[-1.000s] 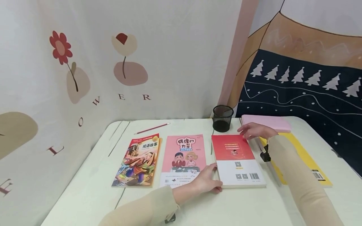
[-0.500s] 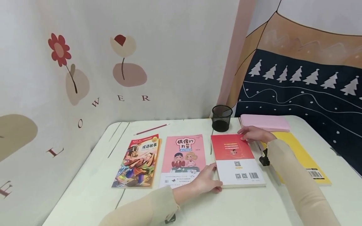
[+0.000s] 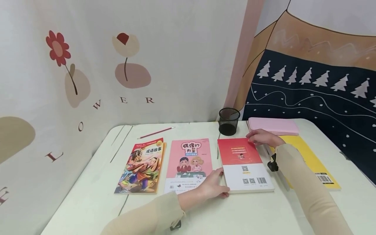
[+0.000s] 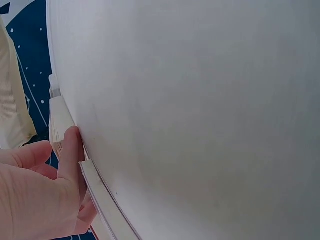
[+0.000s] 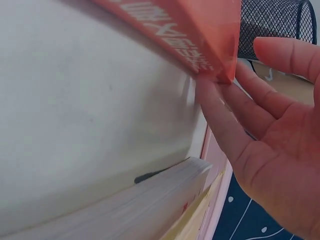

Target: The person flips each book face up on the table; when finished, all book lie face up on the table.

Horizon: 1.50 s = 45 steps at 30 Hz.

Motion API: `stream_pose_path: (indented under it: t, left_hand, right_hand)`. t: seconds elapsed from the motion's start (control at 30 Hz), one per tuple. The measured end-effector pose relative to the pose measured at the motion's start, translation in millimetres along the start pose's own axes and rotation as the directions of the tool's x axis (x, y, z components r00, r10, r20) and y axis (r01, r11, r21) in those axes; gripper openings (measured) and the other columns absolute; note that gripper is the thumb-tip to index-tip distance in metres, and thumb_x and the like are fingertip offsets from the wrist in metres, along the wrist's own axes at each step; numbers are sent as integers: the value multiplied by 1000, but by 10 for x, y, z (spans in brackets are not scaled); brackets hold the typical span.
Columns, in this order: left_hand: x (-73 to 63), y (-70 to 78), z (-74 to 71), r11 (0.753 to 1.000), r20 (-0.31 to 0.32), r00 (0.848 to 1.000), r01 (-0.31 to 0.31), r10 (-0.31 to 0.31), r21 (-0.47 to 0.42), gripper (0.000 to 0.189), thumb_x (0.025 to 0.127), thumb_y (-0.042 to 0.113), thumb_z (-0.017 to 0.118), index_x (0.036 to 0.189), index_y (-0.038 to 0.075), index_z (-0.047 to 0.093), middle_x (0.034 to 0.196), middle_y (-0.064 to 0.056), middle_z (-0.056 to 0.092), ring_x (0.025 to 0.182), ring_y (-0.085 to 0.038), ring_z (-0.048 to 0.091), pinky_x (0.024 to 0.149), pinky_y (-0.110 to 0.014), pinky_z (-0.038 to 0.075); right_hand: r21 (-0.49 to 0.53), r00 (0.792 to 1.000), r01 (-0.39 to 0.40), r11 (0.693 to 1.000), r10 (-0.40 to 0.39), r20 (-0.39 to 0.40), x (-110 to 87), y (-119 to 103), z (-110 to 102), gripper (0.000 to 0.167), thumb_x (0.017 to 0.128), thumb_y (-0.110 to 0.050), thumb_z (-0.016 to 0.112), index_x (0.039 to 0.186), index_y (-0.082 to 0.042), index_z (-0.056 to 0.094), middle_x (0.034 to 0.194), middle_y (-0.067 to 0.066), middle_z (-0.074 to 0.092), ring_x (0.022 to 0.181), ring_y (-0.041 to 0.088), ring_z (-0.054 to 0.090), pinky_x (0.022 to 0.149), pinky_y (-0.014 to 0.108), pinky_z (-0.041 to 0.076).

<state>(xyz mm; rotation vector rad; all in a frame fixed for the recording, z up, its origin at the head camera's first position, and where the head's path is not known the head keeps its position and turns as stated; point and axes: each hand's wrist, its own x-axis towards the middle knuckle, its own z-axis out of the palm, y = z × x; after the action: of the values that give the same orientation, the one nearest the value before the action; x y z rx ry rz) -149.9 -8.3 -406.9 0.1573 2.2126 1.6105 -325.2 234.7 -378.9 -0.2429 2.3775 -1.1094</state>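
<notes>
A red and white book (image 3: pixel 243 163) lies back cover up on the table, its barcode near the bottom edge. At its lower left corner rests my left hand (image 3: pixel 212 187), thumb by the bottom edge and fingers along the left side. Seen in the left wrist view, the fingers (image 4: pixel 72 150) lie against the table beside the book's page edges (image 4: pixel 61 117). My right hand (image 3: pixel 264 137) touches the top right corner. In the right wrist view its straight fingertips meet the red spine (image 5: pixel 192 45), with the thumb held away.
Left of it lie a pink book (image 3: pixel 189 163), partly behind my left hand, and a colourful storybook (image 3: pixel 142 166). A red pencil (image 3: pixel 155 132) and a black mesh pen holder (image 3: pixel 229 122) are at the back. Under my right arm is a yellow book (image 3: pixel 305 153), near a pink case (image 3: pixel 273 126).
My right hand has come slightly down and in, onto the book's top right corner. The left hand keeps its place at the lower left corner. The head view has shifted a little.
</notes>
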Motion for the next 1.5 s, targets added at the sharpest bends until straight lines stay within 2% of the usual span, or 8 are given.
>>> stream_pose_path:
  t: [0.3,0.47,0.57,0.8,0.9,1.03,1.27,1.5]
  left_hand:
    - [12,-2,4,1000,5,1000,-12,12,5,70,72,-9,65,133,3,32,117,-10,38,55,-16,58,48,-26,51]
    - [11,-11,7,1000,0,1000,-8,8,-11,70,71,-11,65,132,2,33,119,-11,39,56,-17,58,48,-26,51]
    - [4,-12,4,999,-2,1000,-13,13,-31,69,70,-12,65,130,1,33,120,-13,39,56,-17,58,49,-26,51]
    - [-19,-23,-20,996,9,1000,-10,11,-92,69,69,-14,64,128,3,33,117,-12,44,57,-19,59,51,-27,52]
    - [-26,-19,-30,995,14,1000,-4,6,-100,76,68,-12,66,132,4,28,120,-14,44,57,-19,60,51,-28,52]
    - [-31,-13,-37,996,21,1000,-2,4,-94,83,68,-10,67,137,5,22,121,-15,45,58,-19,60,51,-28,52]
    - [-39,-26,-42,991,46,999,22,-16,-131,80,70,-10,65,137,1,22,95,-8,54,59,-20,60,53,-29,53]
    - [-52,-52,-15,994,40,999,26,-22,-109,75,70,-9,66,135,3,30,83,-5,54,63,-18,59,55,-28,53]
  right_hand:
    - [24,999,32,999,-32,-5,-23,-12,-26,50,85,-20,55,121,8,37,117,22,42,101,33,44,88,43,41]
    - [6,998,45,999,-45,51,-65,-41,-92,55,83,-14,56,128,6,33,121,21,40,101,31,44,90,42,40]
    - [18,992,80,997,-81,92,-75,-65,-147,51,82,-10,55,126,6,37,118,20,45,100,30,43,90,42,38]
    - [130,961,224,966,-241,134,-78,4,-268,35,86,-6,51,119,3,43,111,14,48,98,28,43,86,36,41]
    - [185,951,254,949,-280,130,-100,35,-300,34,87,-7,52,118,2,42,112,14,46,100,28,42,86,35,41]
    - [257,949,252,933,-290,124,-136,36,-315,34,86,-8,54,116,1,42,112,14,46,103,28,41,90,39,36]
    - [358,950,239,903,-293,104,-157,40,-282,29,87,-5,53,113,0,43,108,12,49,103,27,42,93,46,29]
    - [382,943,261,887,-318,95,-127,92,-241,23,88,-4,50,111,-4,46,105,7,53,100,22,47,91,40,35]
